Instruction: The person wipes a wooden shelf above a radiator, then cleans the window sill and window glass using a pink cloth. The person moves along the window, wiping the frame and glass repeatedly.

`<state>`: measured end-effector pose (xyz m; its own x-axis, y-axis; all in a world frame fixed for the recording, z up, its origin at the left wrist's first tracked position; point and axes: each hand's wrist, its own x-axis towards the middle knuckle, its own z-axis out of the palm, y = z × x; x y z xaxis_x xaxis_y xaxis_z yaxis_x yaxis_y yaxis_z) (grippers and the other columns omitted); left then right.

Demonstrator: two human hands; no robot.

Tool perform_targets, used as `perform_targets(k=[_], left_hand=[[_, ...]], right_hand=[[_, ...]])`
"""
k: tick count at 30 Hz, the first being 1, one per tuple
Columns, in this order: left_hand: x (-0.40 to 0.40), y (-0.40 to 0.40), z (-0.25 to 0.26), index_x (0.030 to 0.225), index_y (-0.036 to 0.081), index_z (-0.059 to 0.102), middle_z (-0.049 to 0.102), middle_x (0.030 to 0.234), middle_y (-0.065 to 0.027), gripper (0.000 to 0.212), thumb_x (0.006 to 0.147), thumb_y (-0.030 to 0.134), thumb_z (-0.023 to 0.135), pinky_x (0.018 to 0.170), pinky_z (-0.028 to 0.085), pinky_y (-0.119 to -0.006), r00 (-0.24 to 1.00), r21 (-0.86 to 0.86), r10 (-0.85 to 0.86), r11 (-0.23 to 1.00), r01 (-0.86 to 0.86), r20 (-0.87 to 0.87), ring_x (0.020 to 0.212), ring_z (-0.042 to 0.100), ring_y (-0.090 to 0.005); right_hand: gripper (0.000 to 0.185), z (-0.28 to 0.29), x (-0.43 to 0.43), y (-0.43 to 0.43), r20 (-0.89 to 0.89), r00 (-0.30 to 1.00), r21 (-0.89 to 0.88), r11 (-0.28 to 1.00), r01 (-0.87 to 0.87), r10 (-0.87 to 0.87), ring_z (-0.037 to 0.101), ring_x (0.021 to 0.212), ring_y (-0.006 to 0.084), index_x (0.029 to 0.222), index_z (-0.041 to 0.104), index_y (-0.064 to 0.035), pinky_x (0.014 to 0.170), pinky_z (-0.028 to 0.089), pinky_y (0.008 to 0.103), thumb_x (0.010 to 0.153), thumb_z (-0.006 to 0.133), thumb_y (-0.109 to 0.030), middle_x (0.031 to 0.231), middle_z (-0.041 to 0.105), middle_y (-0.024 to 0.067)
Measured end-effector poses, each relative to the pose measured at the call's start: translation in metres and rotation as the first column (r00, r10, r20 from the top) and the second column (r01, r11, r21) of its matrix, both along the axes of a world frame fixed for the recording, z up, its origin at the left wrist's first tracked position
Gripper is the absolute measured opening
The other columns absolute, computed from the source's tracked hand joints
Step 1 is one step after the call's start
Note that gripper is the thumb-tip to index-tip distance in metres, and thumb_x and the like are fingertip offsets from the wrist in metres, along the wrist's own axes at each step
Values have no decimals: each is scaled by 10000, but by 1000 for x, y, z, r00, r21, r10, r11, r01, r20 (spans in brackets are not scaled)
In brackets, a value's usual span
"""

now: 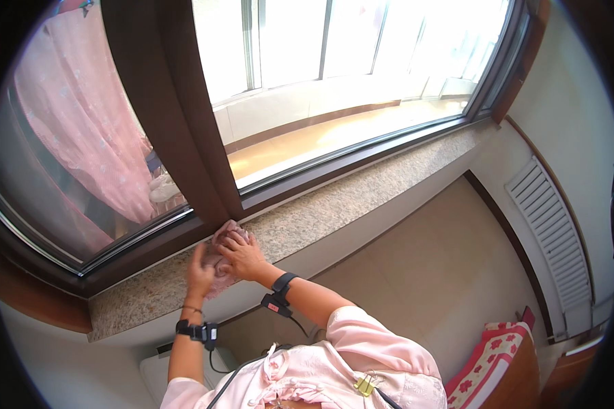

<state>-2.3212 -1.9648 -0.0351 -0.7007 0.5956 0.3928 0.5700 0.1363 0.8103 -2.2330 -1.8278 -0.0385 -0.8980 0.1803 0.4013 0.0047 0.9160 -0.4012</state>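
Observation:
A pink cloth (222, 278) lies bunched on the speckled granite windowsill (327, 212), against the foot of a dark brown window frame post (204, 168). My right hand (243, 258) presses on the cloth with its fingers spread over the bunched upper part. Just to the left, my left hand (199, 276) is at the cloth's edge, slightly blurred. Its index finger points towards the frame and its thumb is apart; the other fingers are partly hidden. Part of the cloth hangs at the sill's front edge.
Behind the left glass hangs a pink curtain (82, 112), with pale shoes (163, 189) near its foot. A white slatted radiator (550, 235) is on the right wall. Lower right is a red-and-white floral cloth (481, 363). A white box-like object (158, 376) stands below the sill. Cables run from both wrist straps.

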Motion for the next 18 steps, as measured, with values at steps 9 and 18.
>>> perform_targets(k=[9, 18], left_hand=[[-17, -59, -26, 1166, 34, 527, 497, 1237, -184, 404, 766, 83, 552, 986, 345, -444, 838, -459, 214, 755, -468, -502, 1152, 441, -357], [-10, -57, -28, 1164, 35, 524, 488, 1255, -173, 395, 879, 309, 508, 979, 343, -449, 858, -406, 207, 812, -419, -471, 1158, 435, -364]], right_hand=[[323, -9, 94, 175, 59, 888, 119, 887, 447, -455, 507, 1099, 189, 1074, 582, -197, 878, 325, 521, 753, 555, -227, 1134, 558, 12], [584, -11, 59, 64, 107, 971, 92, 974, 205, -214, 336, 1250, 369, 1218, 493, -104, 1028, 219, 555, 749, 618, -428, 1275, 437, 175]])
